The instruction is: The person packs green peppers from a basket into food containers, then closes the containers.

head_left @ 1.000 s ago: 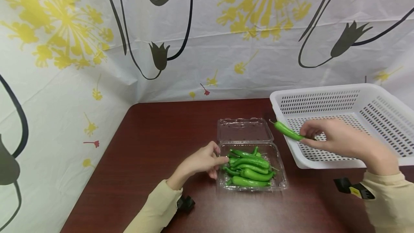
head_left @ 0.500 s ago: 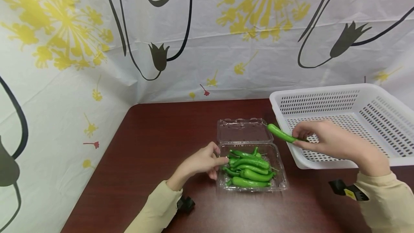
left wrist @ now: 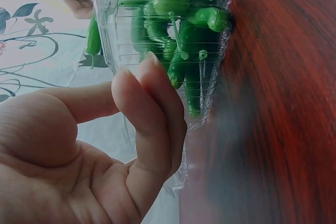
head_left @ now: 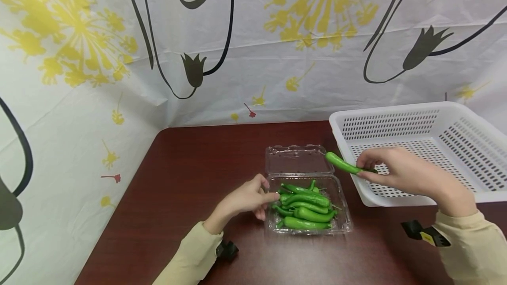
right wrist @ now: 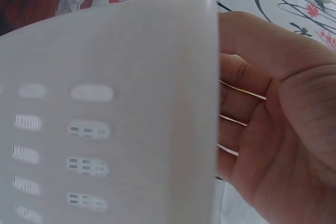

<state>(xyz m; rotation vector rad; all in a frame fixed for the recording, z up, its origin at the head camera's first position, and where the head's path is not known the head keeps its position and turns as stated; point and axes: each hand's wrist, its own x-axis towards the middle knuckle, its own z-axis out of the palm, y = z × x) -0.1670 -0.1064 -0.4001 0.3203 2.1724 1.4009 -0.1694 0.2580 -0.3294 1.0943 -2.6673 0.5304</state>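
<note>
In the head view, a clear plastic clamshell box lies with its lid laid back, and several green chili peppers are heaped in it. My left hand holds the box's left edge, thumb over the rim and fingers outside. The left wrist view shows those curled fingers in front of the box wall; the thumb tip is hidden. Over the left rim of a white perforated basket, my right hand pinches one green chili pepper, its stem pointing left. The basket wall blocks this pepper in the right wrist view.
The dark red-brown table stretches left of the box. A white patterned cloth hangs behind and along the left side. The basket's raised wall stands close beside my right hand.
My right hand has shifted slightly left with its chili pepper, from above the basket's inside to its left rim, then nearly stopped. The left hand keeps its place on the box.
</note>
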